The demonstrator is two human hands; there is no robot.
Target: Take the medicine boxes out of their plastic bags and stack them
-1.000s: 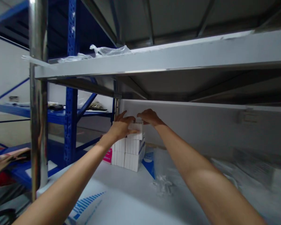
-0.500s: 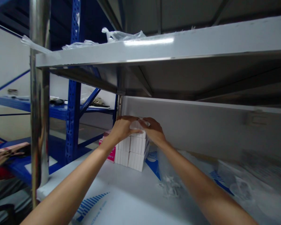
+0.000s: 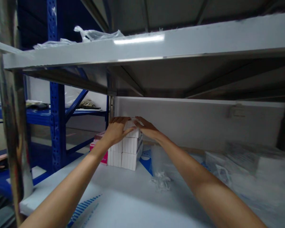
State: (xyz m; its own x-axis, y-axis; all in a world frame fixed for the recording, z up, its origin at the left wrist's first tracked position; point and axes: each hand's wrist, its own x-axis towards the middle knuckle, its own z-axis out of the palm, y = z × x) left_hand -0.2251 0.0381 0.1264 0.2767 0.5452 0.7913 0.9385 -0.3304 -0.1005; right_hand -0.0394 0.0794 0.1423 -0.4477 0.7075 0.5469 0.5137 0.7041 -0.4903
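White box stack (image 3: 129, 155), lying below: left hand (image 3: 116, 130) at top left, right hand (image 3: 146, 127) top right; grip closure unclear.

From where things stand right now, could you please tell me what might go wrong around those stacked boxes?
The left hand and right hand are at the top of the stack of white boxes, so an uneven push might topple it. The clear plastic bag right of the stack could get snagged by the right forearm. The upper shelf overhangs this space, so a sharp lift might bump it.
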